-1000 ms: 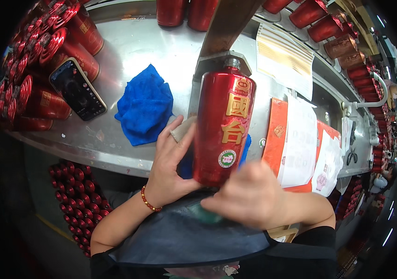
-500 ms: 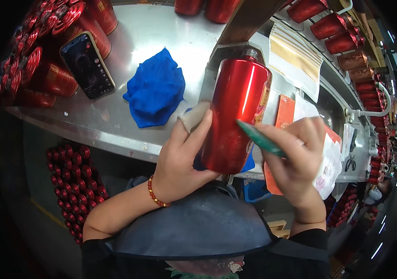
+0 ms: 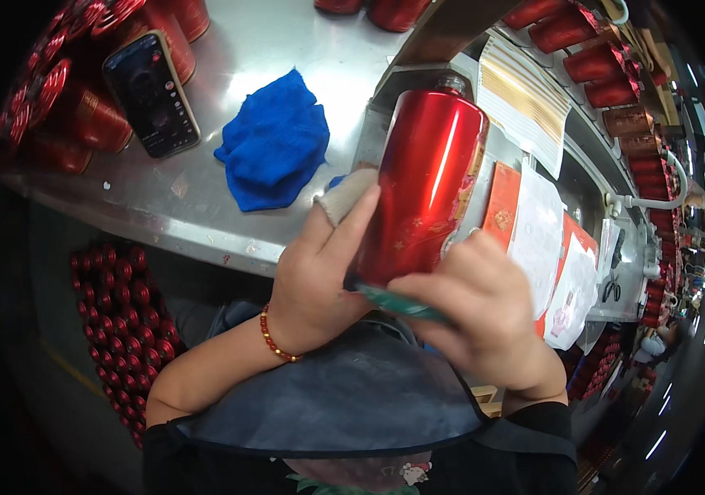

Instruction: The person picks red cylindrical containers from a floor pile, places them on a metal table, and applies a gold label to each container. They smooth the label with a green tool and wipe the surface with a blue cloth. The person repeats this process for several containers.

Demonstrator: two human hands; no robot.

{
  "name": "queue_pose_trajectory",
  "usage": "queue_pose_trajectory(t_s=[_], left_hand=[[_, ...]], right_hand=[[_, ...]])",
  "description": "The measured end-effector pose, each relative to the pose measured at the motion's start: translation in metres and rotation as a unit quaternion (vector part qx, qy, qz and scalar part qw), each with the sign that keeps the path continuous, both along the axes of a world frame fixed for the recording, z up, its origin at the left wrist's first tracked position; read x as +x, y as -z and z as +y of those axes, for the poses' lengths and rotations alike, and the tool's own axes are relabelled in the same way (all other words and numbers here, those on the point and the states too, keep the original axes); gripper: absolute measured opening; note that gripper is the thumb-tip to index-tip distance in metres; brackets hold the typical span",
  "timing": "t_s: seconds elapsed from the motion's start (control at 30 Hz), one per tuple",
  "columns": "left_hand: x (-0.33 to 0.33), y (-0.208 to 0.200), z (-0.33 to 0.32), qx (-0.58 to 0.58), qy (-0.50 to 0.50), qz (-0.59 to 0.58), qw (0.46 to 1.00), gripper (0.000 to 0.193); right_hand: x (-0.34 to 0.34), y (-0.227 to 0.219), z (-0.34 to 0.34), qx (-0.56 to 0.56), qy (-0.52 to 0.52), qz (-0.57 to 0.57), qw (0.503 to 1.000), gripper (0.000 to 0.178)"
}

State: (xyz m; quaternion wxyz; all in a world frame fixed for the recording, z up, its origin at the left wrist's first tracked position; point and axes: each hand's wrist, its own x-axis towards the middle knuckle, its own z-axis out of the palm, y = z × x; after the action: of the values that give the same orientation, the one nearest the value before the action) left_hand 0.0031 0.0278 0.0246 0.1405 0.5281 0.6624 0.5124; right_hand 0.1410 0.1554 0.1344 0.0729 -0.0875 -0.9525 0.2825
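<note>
A glossy red bottle with a small clear neck lies tilted in front of me, its neck pointing away and its base toward me. My left hand grips its left side; a grey cloth sleeve covers one finger. A flat green tool, like a scraper, is pinched in my right hand near the bottle's base. Motion blurs the right hand, and I cannot tell whether the tool touches the bottle. A patterned label shows along the bottle's right side.
Left of the bottle, a crumpled blue cloth lies on the metal table. A phone leans on several red bottles. Orange and white papers lie to the right, with black-handled scissors beyond. A brown post rises behind the bottle.
My right hand has swept the green tool down and left, from the bottle's right side to its base. The left hand keeps its grip, and the view has shifted slightly.
</note>
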Motion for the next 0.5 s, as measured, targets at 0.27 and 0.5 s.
queue_pose_trajectory(t_s=[0.27,0.5], left_hand=[[-0.013,0.017,0.000,-0.028,0.079,-0.029,0.996,0.093],[-0.017,0.013,-0.001,-0.059,0.088,0.017,0.994,0.094]], right_hand=[[0.011,0.023,-0.002,-0.103,0.030,0.041,0.993,0.032],[0.004,0.017,0.053,-0.137,0.161,0.100,0.972,0.022]])
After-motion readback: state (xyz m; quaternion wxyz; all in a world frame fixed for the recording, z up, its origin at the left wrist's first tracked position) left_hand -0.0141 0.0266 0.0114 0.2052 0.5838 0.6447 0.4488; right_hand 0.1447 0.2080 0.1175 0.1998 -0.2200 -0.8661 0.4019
